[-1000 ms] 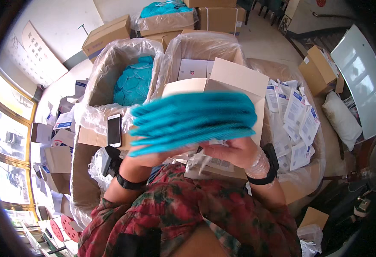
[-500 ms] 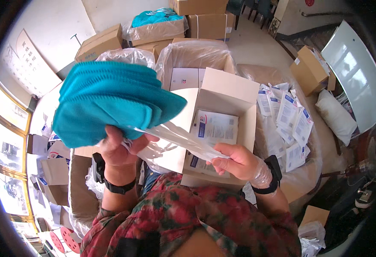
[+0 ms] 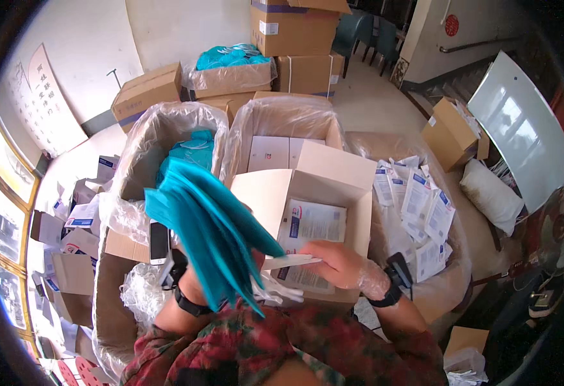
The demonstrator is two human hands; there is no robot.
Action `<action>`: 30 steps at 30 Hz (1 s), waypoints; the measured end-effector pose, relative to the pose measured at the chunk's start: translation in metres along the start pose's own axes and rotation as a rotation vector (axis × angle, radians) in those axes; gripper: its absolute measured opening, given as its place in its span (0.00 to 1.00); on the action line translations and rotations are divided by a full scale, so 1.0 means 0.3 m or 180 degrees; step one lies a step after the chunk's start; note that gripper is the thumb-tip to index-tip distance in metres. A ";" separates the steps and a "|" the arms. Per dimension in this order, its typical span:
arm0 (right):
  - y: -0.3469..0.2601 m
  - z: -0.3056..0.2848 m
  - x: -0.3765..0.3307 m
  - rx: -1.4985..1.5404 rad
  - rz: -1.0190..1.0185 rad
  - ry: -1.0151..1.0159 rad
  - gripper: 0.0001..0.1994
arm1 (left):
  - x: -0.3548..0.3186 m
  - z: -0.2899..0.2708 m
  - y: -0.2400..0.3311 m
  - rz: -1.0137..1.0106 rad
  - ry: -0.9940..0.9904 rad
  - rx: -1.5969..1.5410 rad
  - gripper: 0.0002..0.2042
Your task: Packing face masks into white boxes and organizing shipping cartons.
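Note:
A fanned stack of teal face masks (image 3: 208, 225) is held up on the left in my left hand (image 3: 193, 284). The masks cover most of that hand, and its grip is largely hidden behind them. My right hand (image 3: 341, 264) pinches the masks' white ear straps (image 3: 288, 262), which run between it and the stack. Other straps hang loose below. Under my right hand is an open white carton (image 3: 336, 164) with its flaps up. White printed packets (image 3: 313, 222) lie inside it.
Plastic-lined boxes surround me: one with teal masks (image 3: 192, 151), another with white cartons (image 3: 269, 153), a third with several white packets (image 3: 417, 193). A phone (image 3: 159, 241) rests near my left wrist. Opened small cartons (image 3: 73, 276) lie at far left. Brown boxes (image 3: 295, 32) stand behind.
The mask stack has swung down and turned edge-on, from flat to nearly upright. My right hand has shifted slightly down and left, and the straps are less stretched. The mask-filled box behind now shows.

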State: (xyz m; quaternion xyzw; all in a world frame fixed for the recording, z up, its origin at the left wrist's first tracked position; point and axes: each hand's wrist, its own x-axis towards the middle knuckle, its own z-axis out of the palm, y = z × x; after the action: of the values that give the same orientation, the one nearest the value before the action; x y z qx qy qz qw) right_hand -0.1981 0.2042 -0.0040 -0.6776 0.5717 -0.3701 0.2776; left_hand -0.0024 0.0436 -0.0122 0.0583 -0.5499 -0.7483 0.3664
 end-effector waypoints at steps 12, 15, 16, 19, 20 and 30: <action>-0.100 -0.097 0.067 -0.1292 -0.0213 -0.0209 0.09 | 0.090 0.078 0.221 0.0468 -0.2880 0.3466 0.21; -0.100 -0.075 0.074 -0.1253 -0.0200 -0.0357 0.10 | 0.061 0.085 0.202 0.0288 -0.3026 0.3992 0.21; -0.092 -0.065 0.068 -0.1234 -0.0178 -0.0349 0.10 | 0.065 0.087 0.201 0.0317 -0.3124 0.3927 0.21; -0.087 -0.037 0.054 -0.1341 -0.0449 -0.0121 0.11 | 0.068 0.102 0.207 0.0286 -0.3287 0.3802 0.20; -0.116 -0.036 0.053 -0.1506 -0.0337 -0.0201 0.12 | 0.066 0.105 0.206 0.0237 -0.3329 0.3762 0.20; -0.165 -0.058 -0.037 -0.1613 -0.0469 -0.0229 0.08 | 0.043 0.098 0.227 0.0350 -0.3236 0.3630 0.23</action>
State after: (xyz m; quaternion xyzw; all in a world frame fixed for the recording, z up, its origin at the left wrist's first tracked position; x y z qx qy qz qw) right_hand -0.1850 0.2254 0.0434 -0.7780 0.5850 -0.2101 0.0915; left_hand 0.0069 0.0500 0.0622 -0.1405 -0.9540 -0.2641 0.0183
